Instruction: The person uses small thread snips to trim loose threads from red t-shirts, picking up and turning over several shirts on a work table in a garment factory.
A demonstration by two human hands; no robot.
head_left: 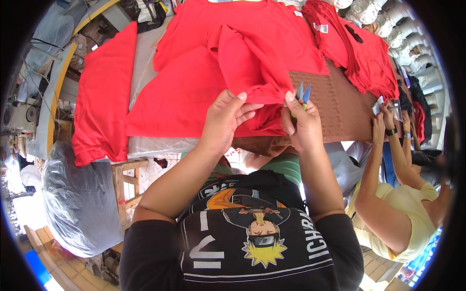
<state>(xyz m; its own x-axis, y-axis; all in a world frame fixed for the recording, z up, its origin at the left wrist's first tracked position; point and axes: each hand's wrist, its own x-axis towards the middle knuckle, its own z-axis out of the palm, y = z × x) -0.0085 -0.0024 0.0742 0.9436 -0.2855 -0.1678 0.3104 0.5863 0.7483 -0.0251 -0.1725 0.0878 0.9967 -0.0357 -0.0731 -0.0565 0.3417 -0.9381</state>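
The left hand pinches a fold of a red shirt spread on the table. The right hand touches the same fold and holds small blue thread snips, points up. More red shirts lie in a pile on the right. Another red shirt hangs over the left edge. A person in a yellow top stands on the right.

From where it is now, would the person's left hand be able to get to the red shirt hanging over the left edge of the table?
Probably yes. The left hand pinches the red garment mid-table, and only flat red cloth lies between it and the hanging shirt. It would have to let go first.
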